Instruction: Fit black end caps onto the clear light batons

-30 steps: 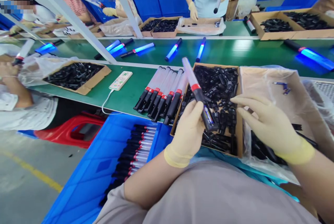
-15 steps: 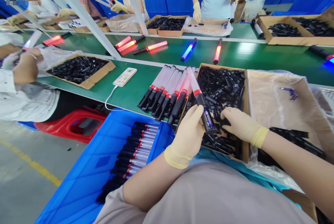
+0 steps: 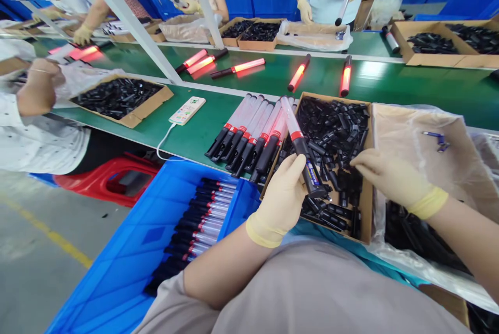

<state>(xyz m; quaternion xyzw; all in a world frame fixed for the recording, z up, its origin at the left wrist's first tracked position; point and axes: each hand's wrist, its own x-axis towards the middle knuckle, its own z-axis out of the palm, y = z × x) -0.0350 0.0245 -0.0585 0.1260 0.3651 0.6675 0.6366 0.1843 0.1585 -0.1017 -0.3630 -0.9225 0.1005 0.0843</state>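
Head view: left hand (image 3: 281, 194) grips an upended baton (image 3: 302, 149), battery showing; right hand (image 3: 385, 175), fingers loose and holding nothing visible, hovers over the box of caps (image 3: 364, 204). Capping the handle likely comes next.

Your parts box (image 3: 366, 219) sits on the bench (image 3: 195, 136), wands (image 3: 249, 134) lined up left of it, crate (image 3: 128, 251) below.

Red-glowing light wands (image 3: 239, 67) lie on the green conveyor belt (image 3: 390, 87) at twelve o'clock; a white power strip (image 3: 184, 110) lies at ten o'clock
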